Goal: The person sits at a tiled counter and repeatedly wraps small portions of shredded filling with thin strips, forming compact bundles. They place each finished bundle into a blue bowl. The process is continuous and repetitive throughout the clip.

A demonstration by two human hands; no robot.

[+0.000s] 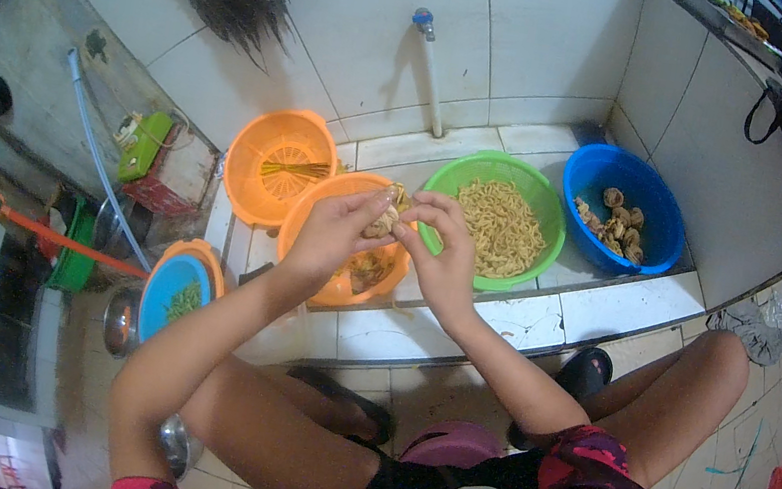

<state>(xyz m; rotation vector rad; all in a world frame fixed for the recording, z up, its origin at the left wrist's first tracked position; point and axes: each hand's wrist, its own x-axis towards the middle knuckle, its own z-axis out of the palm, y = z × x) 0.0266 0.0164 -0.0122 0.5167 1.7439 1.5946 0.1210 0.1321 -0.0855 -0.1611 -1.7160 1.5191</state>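
A white-tiled ledge [626, 298] is the largest thing before us, running along the foot of the wall. On it, toward our right, we have a blue basin [655, 205] with a heap of brown rolled pieces [620, 230] inside. Just beside it is a green basket [548, 205], loaded with pale twisted strips [496, 230]. Next come two orange baskets: the nearer one [299, 216] (partly hidden by our own arm) holds brownish pieces too blurred for us to name, and the farther one [252, 148] holds thin yellow sticks [296, 170] lying together. Over the nearer orange basket we bring both hands close: our left hand [345, 226] grips with fingers bent in, and our right hand [442, 242] pinches narrowly from the other side. Smallest of all, a tan bundle [380, 225] sits between their fingertips.
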